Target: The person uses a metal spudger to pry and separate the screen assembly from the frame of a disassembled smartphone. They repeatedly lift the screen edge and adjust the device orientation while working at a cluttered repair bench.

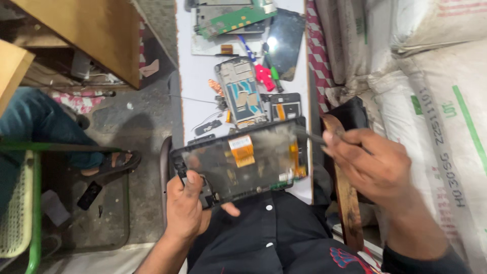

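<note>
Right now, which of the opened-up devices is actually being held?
The large dark tablet panel with orange ribbon cables, gripped by the left hand. The smaller phone frame and others lie on the white table.

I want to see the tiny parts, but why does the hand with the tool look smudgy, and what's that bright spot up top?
Head view: the right hand and its thin tool are motion-blurred; the left hand and the opened tablet look sharper. Head view: the bright spot is glare on a dark glass panel; the light is soft and even.

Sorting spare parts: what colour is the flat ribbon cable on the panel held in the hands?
Orange flex cable, clearest in the head view.
</note>
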